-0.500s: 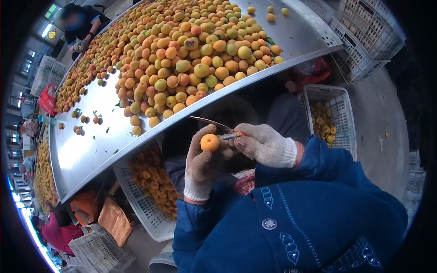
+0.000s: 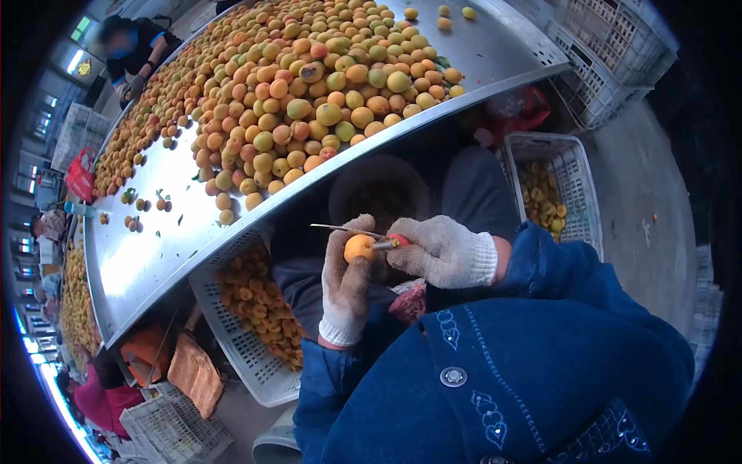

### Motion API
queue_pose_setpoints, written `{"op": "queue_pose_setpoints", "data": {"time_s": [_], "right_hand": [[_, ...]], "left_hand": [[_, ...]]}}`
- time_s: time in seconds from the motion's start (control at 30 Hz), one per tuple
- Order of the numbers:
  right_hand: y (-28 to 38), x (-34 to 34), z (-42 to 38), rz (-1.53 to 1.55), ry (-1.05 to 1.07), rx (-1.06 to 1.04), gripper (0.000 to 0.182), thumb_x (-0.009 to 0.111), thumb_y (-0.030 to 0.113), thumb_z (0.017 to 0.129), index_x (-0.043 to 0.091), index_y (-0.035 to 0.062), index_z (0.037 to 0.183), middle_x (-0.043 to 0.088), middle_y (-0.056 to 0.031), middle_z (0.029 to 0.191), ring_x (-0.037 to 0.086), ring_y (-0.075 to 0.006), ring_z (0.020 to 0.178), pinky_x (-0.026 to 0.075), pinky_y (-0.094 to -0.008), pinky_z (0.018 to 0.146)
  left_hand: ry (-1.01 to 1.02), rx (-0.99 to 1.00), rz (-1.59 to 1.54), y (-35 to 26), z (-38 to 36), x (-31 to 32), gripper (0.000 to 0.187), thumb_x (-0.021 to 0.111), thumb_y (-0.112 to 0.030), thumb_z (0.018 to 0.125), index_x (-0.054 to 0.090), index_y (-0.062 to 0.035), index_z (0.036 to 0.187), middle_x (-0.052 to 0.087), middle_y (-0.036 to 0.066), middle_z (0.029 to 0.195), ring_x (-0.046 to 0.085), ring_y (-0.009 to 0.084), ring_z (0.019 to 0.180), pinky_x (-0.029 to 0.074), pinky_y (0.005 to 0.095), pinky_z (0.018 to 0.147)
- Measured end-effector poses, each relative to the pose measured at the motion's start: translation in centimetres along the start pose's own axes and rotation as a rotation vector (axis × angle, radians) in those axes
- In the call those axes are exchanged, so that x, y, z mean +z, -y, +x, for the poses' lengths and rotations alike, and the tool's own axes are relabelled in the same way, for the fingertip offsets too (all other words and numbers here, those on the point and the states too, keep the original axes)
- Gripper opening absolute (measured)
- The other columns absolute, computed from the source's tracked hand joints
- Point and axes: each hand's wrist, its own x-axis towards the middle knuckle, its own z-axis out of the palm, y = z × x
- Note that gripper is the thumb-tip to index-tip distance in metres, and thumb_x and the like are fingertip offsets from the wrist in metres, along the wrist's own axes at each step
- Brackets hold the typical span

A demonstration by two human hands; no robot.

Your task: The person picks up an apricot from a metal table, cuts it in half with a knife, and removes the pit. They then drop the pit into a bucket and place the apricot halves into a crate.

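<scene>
An orange-yellow apricot [image 2: 359, 248] is pinched between the thumb and fingers of my left hand [image 2: 345, 288], which wears a soiled white knit glove. My right hand [image 2: 448, 251], gloved the same way, is closed round the red handle of a knife [image 2: 352, 230]. Its thin curved blade points left and lies across the top of the apricot, close to my left fingertips. Below and beyond my hands, a round bucket [image 2: 419, 189] stands under the table edge, with dim contents inside.
A metal table [image 2: 147, 267] carries a large heap of apricots [image 2: 286, 100]. Halved apricots fill the crate at left [image 2: 267, 390]; another crate [image 2: 591, 201] with cut fruit stands right. Stacked crates [image 2: 610, 54] rise at far right. Across the table a person [image 2: 135, 50] reaches toward the heap.
The knife blade has come down from above the fruit onto the apricot, and my right hand has moved closer to my left. The view has shifted slightly.
</scene>
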Motion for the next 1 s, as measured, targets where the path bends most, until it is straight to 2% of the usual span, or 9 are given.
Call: {"op": "queue_pose_setpoints", "data": {"time_s": [0.13, 0.23, 0.4, 0.5, 0.63, 0.7, 0.83, 1.0], "right_hand": [[-0.2, 0.0, -0.4, -0.015, 0.009, -0.015, 0.037, 0.052, 0.04, 0.097, 0.056, 0.0037, 0.094, 0.064, -0.0152, 0.072, 0.066, -0.0317, 0.068, 0.048, -0.0393, 0.061], [-0.2, 0.0, -0.5, -0.025, -0.002, -0.018, 0.037, 0.052, 0.04, 0.097, 0.056, 0.004, 0.094, 0.064, -0.0151, 0.072, 0.065, -0.0314, 0.068, 0.048, -0.0392, 0.061], [-0.4, 0.1, -0.5, 0.027, 0.034, 0.007, 0.036, 0.052, 0.039, 0.097, 0.056, 0.0034, 0.095, 0.064, -0.015, 0.072, 0.065, -0.0303, 0.068, 0.048, -0.0385, 0.061], [-0.4, 0.1, -0.4, 0.058, 0.016, -0.017, 0.035, 0.052, 0.037, 0.098, 0.056, 0.0027, 0.096, 0.065, -0.0152, 0.074, 0.066, -0.0299, 0.069, 0.049, -0.0378, 0.062], [-0.6, 0.3, -0.4, 0.05, 0.061, 0.057, 0.034, 0.052, 0.035, 0.098, 0.056, 0.0021, 0.098, 0.065, -0.0157, 0.076, 0.066, -0.0291, 0.071, 0.049, -0.037, 0.063], [-0.9, 0.6, -0.5, 0.066, 0.067, 0.08, 0.033, 0.052, 0.035, 0.098, 0.056, 0.002, 0.099, 0.065, -0.0159, 0.077, 0.066, -0.0287, 0.071, 0.049, -0.037, 0.063], [-0.9, 1.2, -0.6, 0.127, 0.054, 0.108, 0.034, 0.052, 0.035, 0.098, 0.056, 0.0011, 0.1, 0.065, -0.0167, 0.077, 0.066, -0.0287, 0.07, 0.049, -0.037, 0.063], [-1.7, 1.6, -0.2, 0.062, 0.1, 0.114, 0.035, 0.052, 0.034, 0.099, 0.056, 0.0, 0.102, 0.066, -0.0167, 0.077, 0.065, -0.0275, 0.07, 0.05, -0.0362, 0.064]], "left_hand": [[0.046, 0.014, -0.013, 0.1, -0.2, -0.1, 0.054, 0.059, -0.036, 0.093, 0.046, -0.0018, 0.132, 0.055, 0.007, 0.114, 0.056, 0.0126, 0.097, 0.047, 0.0238, 0.085], [0.046, 0.088, 0.091, 0.2, -0.2, -0.2, 0.054, 0.06, -0.036, 0.093, 0.046, -0.0017, 0.132, 0.054, 0.008, 0.118, 0.055, 0.014, 0.103, 0.046, 0.026, 0.09], [0.099, 0.082, -0.013, 0.4, -0.2, -0.5, 0.05, 0.06, -0.032, 0.093, 0.047, -0.0011, 0.13, 0.054, 0.009, 0.123, 0.054, 0.0165, 0.109, 0.043, 0.029, 0.096], [0.118, 0.049, 0.005, 0.1, -0.2, -0.6, 0.047, 0.06, -0.028, 0.093, 0.048, -0.0009, 0.129, 0.055, 0.01, 0.121, 0.055, 0.0167, 0.108, 0.043, 0.0293, 0.096], [0.143, -0.044, 0.016, -0.3, -0.2, -0.8, 0.044, 0.059, -0.027, 0.092, 0.05, -0.0008, 0.127, 0.056, 0.011, 0.119, 0.056, 0.0177, 0.108, 0.043, 0.0303, 0.097], [0.108, -0.044, 0.136, 0.1, -0.2, -0.7, 0.061, 0.058, -0.054, 0.09, 0.051, -0.0024, 0.123, 0.056, 0.005, 0.112, 0.057, 0.0099, 0.095, 0.047, 0.0225, 0.079], [0.056, -0.026, -0.005, 0.8, -0.4, 0.1, 0.053, 0.06, -0.046, 0.092, 0.051, -0.0026, 0.121, 0.058, 0.003, 0.105, 0.056, 0.0085, 0.085, 0.047, 0.0196, 0.072], [0.04, -0.108, 0.011, 0.5, -0.9, -0.1, 0.054, 0.06, -0.047, 0.092, 0.051, -0.0022, 0.12, 0.058, 0.004, 0.102, 0.057, 0.0081, 0.081, 0.047, 0.0196, 0.072]]}}
